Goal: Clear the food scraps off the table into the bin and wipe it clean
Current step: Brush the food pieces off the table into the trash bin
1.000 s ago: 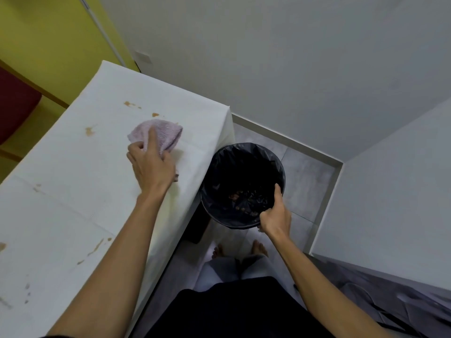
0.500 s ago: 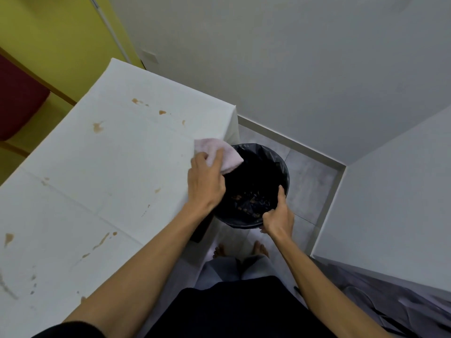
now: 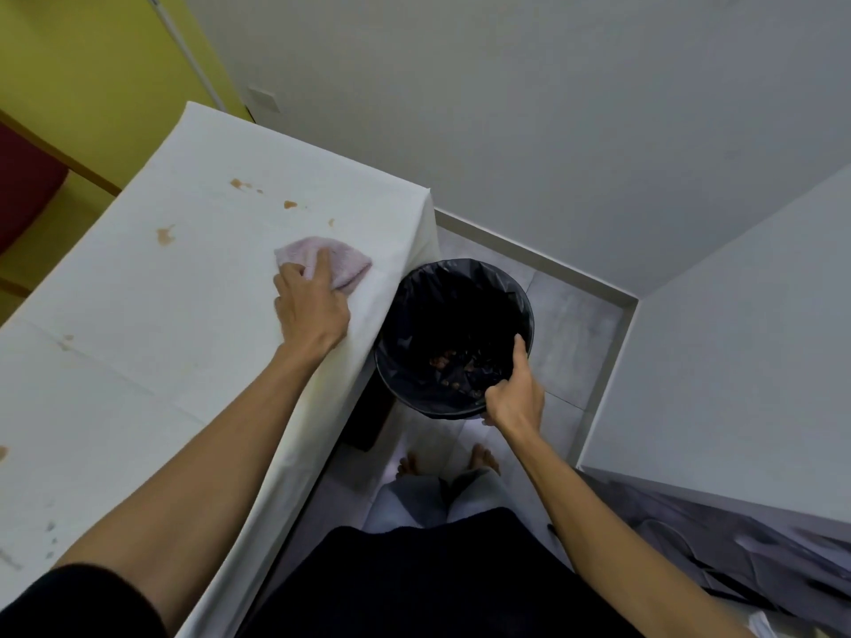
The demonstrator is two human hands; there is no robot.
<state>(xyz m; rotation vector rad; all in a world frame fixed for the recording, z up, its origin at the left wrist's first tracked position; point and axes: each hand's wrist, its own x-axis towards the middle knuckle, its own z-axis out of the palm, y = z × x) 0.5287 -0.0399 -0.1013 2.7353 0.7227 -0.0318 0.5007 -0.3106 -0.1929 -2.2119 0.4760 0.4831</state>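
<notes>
My left hand (image 3: 309, 306) presses a folded pink cloth (image 3: 343, 265) flat on the white-covered table (image 3: 138, 324), close to its right edge. Brown stains (image 3: 289, 204) lie just beyond the cloth, and another brown smear (image 3: 165, 235) sits further left. A round bin with a black liner (image 3: 414, 292) is held beside and below the table edge. My right hand (image 3: 515, 393) grips the bin's near rim, thumb inside. Brown food scraps (image 3: 453, 361) lie at the bottom of the bin.
A white wall runs behind the table and bin, and a white cabinet side (image 3: 737, 338) stands close on the right. A yellow wall (image 3: 92, 62) and dark red seat (image 3: 23, 186) lie to the left. My bare feet (image 3: 483, 458) stand on grey tile below the bin.
My left hand had swept the cloth to the table edge over the bin, and has now moved back onto the table to the left. My right hand keeps its hold on the bin rim.
</notes>
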